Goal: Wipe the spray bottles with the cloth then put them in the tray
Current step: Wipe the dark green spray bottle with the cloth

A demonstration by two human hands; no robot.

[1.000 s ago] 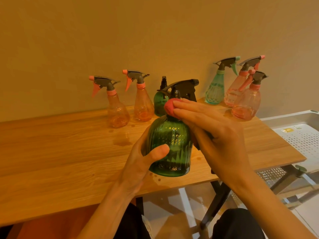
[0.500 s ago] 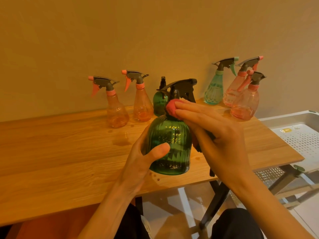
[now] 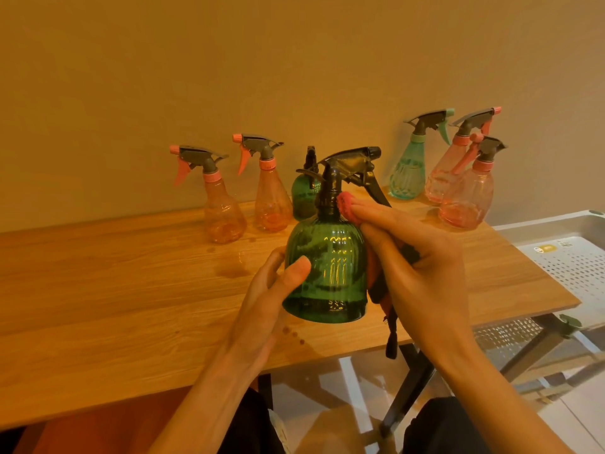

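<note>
From the head camera, I hold the dark green spray bottle in the middle of the frame, above the front part of the wooden table. It stands upright in my grip, and its black trigger head points to the right. My left hand holds the bottle's left side, with the thumb curled across the ribbed front. My right hand presses the pink cloth against the bottle's shoulder, just below the neck. The fingers of this hand are bent over the cloth, and more of the cloth hangs down between my palm and the bottle.

In the middle of the frame, along the wall, the other bottles stand on the table. On the left are two orange spray bottles. A second green bottle is partly hidden behind the one I hold. On the right are a teal bottle and two pink bottles, very near each other.

The white tray with small holes is at the right edge of the frame, beside the table end. A few drops of water lie on the wood close to my left hand.
</note>
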